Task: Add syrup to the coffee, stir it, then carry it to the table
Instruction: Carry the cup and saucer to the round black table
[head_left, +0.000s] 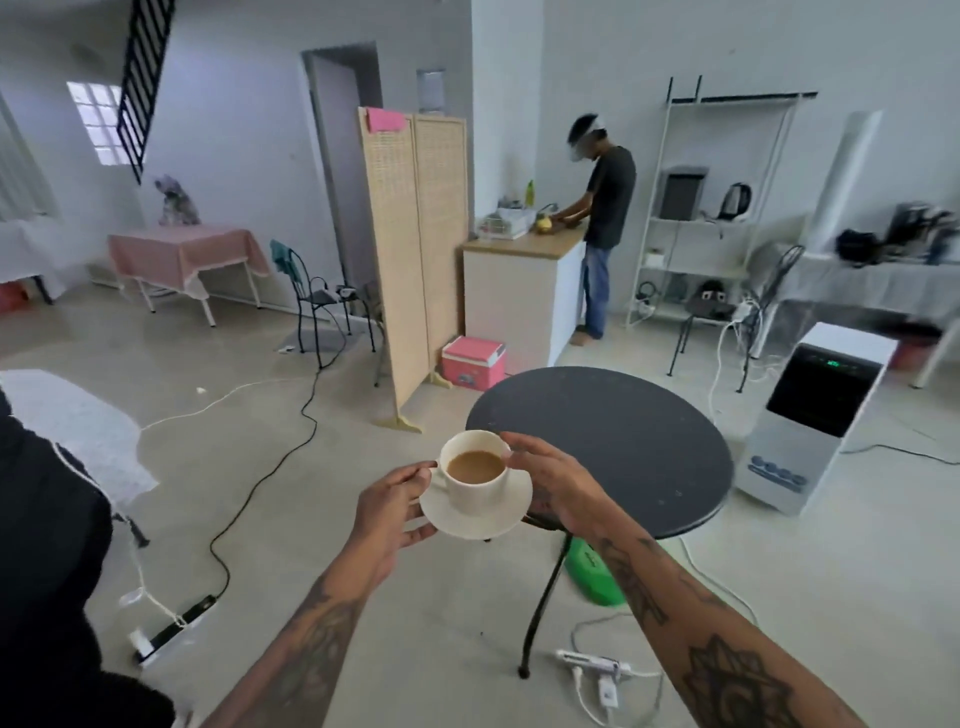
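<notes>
Pale concrete floor (363, 364) and white walls formed the setting.

Item: white cup (475, 475) of milky coffee (476, 465), upright on a white saucer (478, 519), carried in the air just at the near edge of a round black table (623, 441); whether the saucer's far rim overlapped the tabletop could not be told.

Left hand (392, 512): reached in from below, thumb on the saucer's left rim, fingers curled beneath it, gripping the saucer; forefinger tip near the cup's handle side.

Right hand (553, 486): palm turned inward, fingertips touching the cup's right rim, remaining fingers curled under the saucer's right side, holding it. Both forearms extended forward, tattooed, converging on the cup.

Table: single dark top on thin black legs, with a green object (595, 577) on the floor beneath it.

Surroundings: white air cooler (815, 415) to the right; power strip (597, 665) and cables on the floor; folding wicker screen (413, 249) behind; pink cooler box (472, 362) at its foot; a second person (602, 228) standing at a wood-topped counter (524, 244); white shelving (711, 208) with a kettle (735, 201); pink-clothed table (182, 254) far left.
</notes>
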